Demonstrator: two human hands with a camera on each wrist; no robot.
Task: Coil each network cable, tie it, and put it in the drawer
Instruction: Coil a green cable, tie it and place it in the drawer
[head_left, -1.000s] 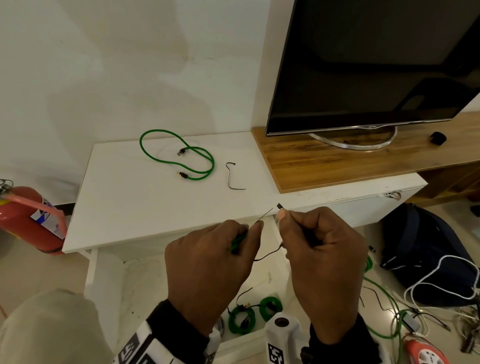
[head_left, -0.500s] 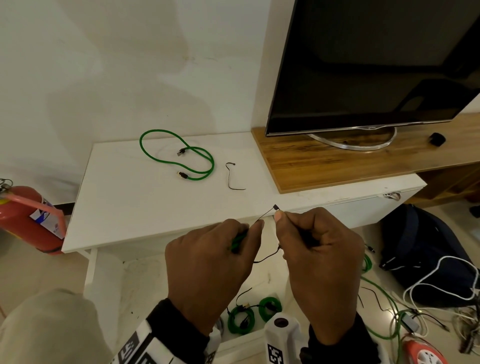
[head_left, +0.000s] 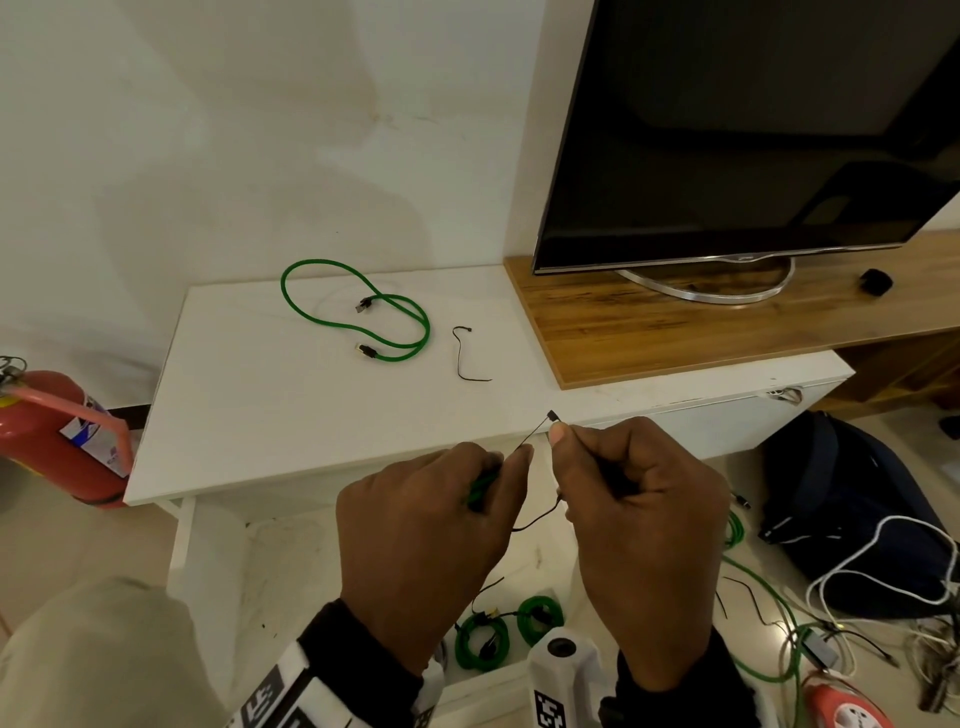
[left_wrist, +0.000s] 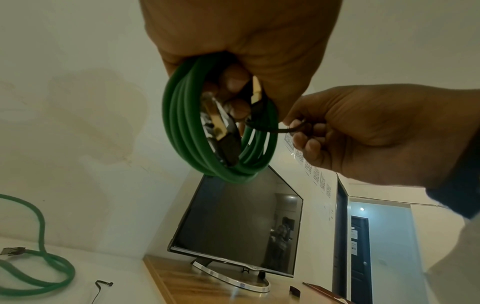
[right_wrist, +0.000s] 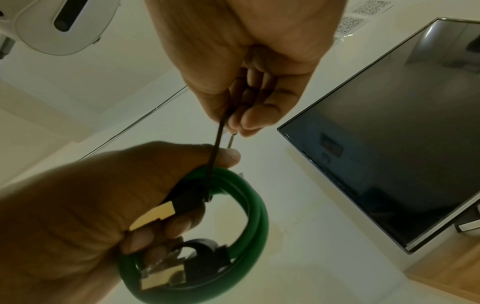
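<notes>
The left hand (head_left: 431, 525) curls its fingers round a coiled green network cable (left_wrist: 218, 131), held above the white drawer (head_left: 249, 582) at six o'clock. The right hand (head_left: 639, 525), at three o'clock of it, pinches a thin black cable tie (right_wrist: 217, 156) threaded round the coil.

A counter (head_left: 249, 415) stands against the wall, with a wooden shelf (head_left: 649, 332) on its right end. A television (head_left: 753, 130) stands on the shelf. On the counter, toward the back, lies a loose cable (head_left: 358, 317), and a cable tie (head_left: 465, 358) lies just right of it. Both hands are held side by side in front of the counter's near edge, above an open drawer (head_left: 483, 686). Two coiled cables (head_left: 506, 631) lie in the drawer. Left of the counter, a fire extinguisher (head_left: 47, 431) lies on the floor. To the right, a bag (head_left: 841, 493) and tangled cords (head_left: 883, 587) lie on the floor.
</notes>
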